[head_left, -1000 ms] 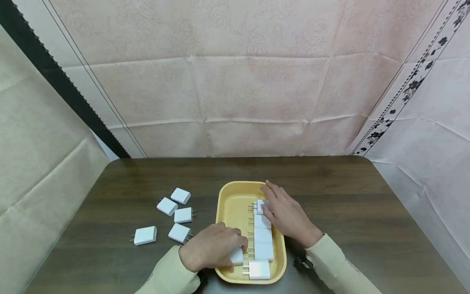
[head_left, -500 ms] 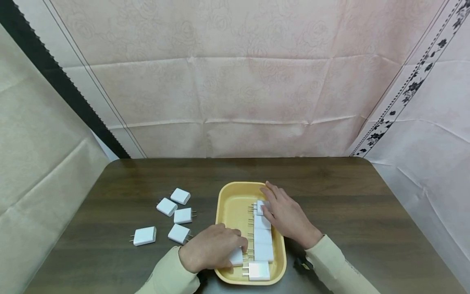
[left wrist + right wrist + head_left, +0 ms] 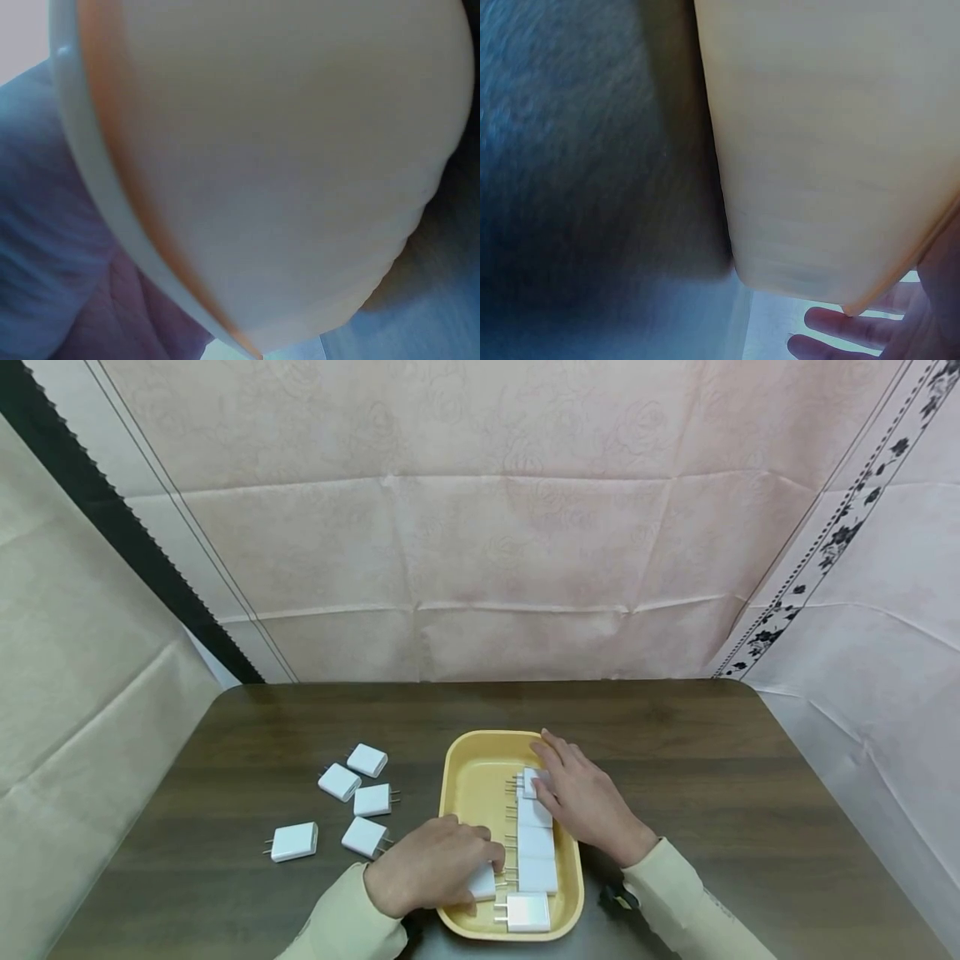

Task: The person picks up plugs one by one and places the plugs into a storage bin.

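A white charger plug (image 3: 482,882) lies in the lower left of the yellow tray (image 3: 467,777), pinched between the thumb and fingers of my left hand (image 3: 435,864). Its prongs point right. A column of several white charger plugs (image 3: 536,843) runs along the tray's right side, prongs to the left. My right hand (image 3: 588,797) rests over the tray's upper right rim, its thumb on the topmost plug of the column and its fingers fairly straight. In the right wrist view its fingers (image 3: 847,326) stick out past the rim. The left wrist view shows mostly the tray's outer wall (image 3: 285,165).
Left of the tray, several more white charger plugs lie loose on the dark wooden table (image 3: 675,735), one of them a white plug (image 3: 295,842) apart from the others. A pale patterned cloth (image 3: 480,543) hangs behind the table, with more cloth at both sides.
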### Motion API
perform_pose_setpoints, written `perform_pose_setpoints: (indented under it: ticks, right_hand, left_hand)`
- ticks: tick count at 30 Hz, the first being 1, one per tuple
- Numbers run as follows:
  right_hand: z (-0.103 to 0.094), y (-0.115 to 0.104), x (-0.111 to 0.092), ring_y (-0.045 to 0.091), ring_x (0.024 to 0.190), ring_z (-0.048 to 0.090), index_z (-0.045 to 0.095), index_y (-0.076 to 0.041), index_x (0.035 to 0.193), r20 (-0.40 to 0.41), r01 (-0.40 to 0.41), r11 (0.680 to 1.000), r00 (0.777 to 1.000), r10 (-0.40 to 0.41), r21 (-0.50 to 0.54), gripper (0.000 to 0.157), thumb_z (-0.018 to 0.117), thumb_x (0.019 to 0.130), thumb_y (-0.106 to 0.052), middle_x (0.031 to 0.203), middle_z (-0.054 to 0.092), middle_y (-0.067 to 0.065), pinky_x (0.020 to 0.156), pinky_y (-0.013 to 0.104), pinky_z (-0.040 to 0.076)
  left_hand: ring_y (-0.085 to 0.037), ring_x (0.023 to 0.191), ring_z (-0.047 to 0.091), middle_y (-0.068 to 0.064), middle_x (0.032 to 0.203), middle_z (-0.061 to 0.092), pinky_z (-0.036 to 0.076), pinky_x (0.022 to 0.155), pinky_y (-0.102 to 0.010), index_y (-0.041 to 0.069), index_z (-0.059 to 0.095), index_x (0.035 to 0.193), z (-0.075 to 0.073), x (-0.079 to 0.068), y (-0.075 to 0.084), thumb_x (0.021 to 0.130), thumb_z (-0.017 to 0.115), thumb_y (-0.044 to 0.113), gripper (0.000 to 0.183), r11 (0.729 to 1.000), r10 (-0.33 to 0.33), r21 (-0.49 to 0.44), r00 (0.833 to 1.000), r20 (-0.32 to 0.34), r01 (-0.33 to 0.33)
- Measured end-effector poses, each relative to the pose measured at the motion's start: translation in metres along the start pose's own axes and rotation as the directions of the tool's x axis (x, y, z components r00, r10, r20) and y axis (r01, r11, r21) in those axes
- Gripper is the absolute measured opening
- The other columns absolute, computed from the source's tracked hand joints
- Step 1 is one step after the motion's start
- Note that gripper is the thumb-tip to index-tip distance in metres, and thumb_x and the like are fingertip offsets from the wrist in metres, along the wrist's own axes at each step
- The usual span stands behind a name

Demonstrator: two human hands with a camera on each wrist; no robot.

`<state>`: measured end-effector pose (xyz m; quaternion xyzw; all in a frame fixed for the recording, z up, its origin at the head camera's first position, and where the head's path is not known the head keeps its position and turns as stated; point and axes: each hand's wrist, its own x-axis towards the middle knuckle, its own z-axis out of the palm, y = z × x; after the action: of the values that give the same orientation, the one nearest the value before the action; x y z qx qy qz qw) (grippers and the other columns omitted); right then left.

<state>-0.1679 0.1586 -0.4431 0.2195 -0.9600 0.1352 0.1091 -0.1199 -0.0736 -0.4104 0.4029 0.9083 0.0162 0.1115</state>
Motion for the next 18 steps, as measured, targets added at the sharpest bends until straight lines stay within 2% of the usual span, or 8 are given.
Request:
perform_pose_setpoints:
  ticks: [6,18]
  right_hand:
    - [0.0012,0.0009,-0.0003,0.037,0.133,0.055,0.050,-0.009,0.146,-0.013,0.016,1.000,1.000,-0.017,-0.008,0.052,0.061,0.100,-0.031,0.152,0.048,0.019,0.103,0.054,0.050]
    - [0.0006,-0.0003,-0.0001,0.038,0.135,0.053,0.048,-0.011,0.147,0.018,-0.021,1.000,1.000,0.021,0.004,0.054,0.061,0.100,-0.033,0.155,0.045,0.017,0.103,0.055,0.049]
  left_hand:
    - [-0.006,0.068,0.049,0.016,0.093,0.068,0.045,0.074,-0.026,0.036,0.073,0.099,0.0011,-0.0001,-0.0003,0.069,0.092,0.036,0.035,1.000,0.009,-0.008,1.000,-0.006,-0.009]
    - [-0.006,0.068,0.049,0.016,0.093,0.068,0.044,0.073,-0.026,0.036,0.073,0.099,0.0010,-0.0011,0.0002,0.071,0.091,0.036,0.033,1.000,0.008,-0.011,1.000,-0.019,-0.009]
